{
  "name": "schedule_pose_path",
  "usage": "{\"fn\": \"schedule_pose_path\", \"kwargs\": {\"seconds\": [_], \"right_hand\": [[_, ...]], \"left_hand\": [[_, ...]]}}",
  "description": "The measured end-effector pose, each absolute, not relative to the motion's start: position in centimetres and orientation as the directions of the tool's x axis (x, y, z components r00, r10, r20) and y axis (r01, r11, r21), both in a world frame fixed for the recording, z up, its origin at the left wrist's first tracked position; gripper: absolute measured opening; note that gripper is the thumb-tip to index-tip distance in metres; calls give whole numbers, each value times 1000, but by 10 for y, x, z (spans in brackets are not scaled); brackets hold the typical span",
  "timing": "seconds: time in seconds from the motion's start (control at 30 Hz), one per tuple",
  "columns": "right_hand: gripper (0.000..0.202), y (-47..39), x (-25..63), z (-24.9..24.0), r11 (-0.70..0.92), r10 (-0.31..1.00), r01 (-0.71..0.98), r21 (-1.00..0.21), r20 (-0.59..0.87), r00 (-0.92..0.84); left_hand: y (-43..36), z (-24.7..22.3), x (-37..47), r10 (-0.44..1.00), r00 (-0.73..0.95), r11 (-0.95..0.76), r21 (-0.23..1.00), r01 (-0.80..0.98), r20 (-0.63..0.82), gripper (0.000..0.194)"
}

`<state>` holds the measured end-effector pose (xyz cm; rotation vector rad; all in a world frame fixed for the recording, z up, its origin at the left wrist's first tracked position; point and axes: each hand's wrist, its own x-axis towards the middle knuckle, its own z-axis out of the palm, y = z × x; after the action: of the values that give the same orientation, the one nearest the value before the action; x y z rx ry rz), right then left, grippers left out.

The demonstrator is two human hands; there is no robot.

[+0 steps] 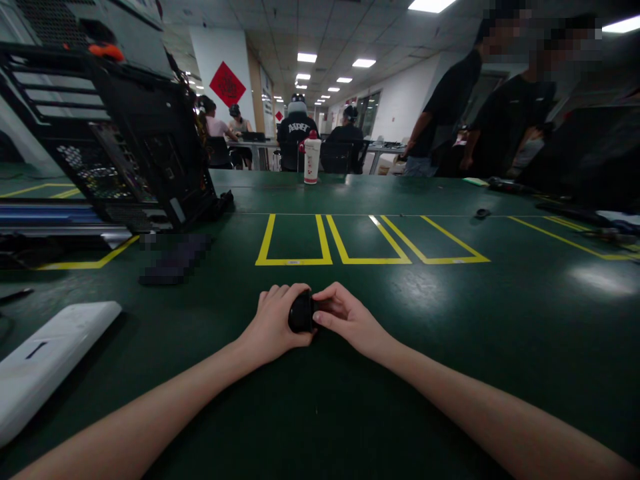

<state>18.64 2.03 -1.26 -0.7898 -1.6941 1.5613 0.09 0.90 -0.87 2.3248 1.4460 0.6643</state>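
Note:
A small black round object (301, 312) is held just above or on the dark green table (320, 413), near the middle of the view. My left hand (275, 317) is wrapped round it, fingers over the far side and thumb on the near side. My right hand (353, 321) has its thumb and bent fingers at the object's right end, pinching it there. The fingertips hide part of that end. Beyond the hands, several yellow tape outlines (295, 262) lie on the table.
On the left are a white device (55, 360), a dark blurred flat item (175, 260) and an open black computer case (135, 140). A white cup (311, 160) stands at the far edge. Cables and dark items lie far right. Several people are beyond the table.

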Motion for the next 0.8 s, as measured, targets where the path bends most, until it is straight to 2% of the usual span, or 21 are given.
{"fn": "schedule_pose_path", "kwargs": {"seconds": [0.33,0.53,0.67,0.8], "right_hand": [[35,23,190,-14,140,777,13,-990,102,-621],[22,21,185,-16,113,806,-22,-993,105,-583],[32,22,186,-14,145,810,50,-988,90,-579],[37,22,190,-11,148,772,40,-988,90,-629]], "left_hand": [[9,-7,0,903,381,-427,516,743,199,57],[9,-9,1,903,372,-429,497,754,215,54],[9,-8,1,902,378,-430,511,744,209,54],[9,-7,0,901,384,-430,514,742,200,56]]}}
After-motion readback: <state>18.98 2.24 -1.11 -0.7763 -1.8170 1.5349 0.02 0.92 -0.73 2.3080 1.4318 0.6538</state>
